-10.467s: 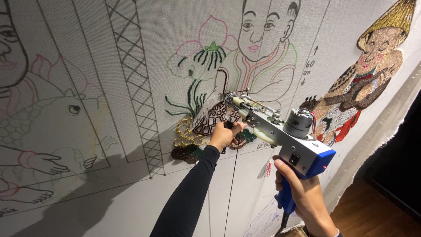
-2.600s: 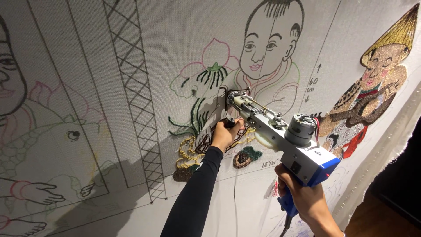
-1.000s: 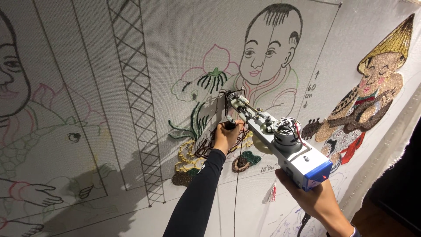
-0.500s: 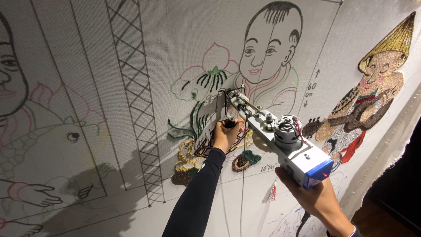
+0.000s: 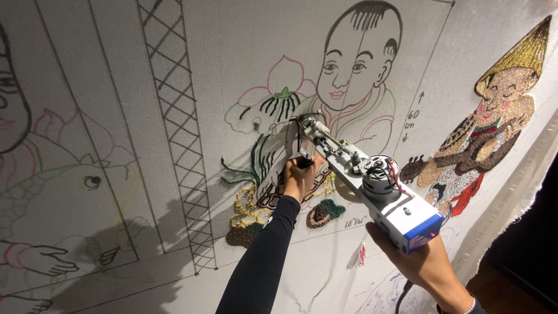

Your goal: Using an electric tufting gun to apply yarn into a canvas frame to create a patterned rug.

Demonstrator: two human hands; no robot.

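Right hand [image 5: 427, 264] nearest the camera – closed around the rear handle of the white-and-blue electric tufting gun with exposed grey motor [image 5: 372, 186], under its blue end block. Gun angles up and left, nose pressed to the cloth beside the green stems.

Left hand [image 5: 301, 177], black sleeve, further in – fist wrapped on the gun's black front handle, knuckles just off the fabric.

Behind both: white stretched backing cloth with outline drawings [image 5: 232, 70], upright like a wall. Tufted yellow, brown and dark-green yarn patches [image 5: 273, 212] sit just below the left hand. Outline drawing of a child's head [image 5: 357, 55] above the gun nose; black lattice column drawing [image 5: 174, 128] to the left; finished tufted figure in a conical yellow hat [image 5: 494, 122] far right.
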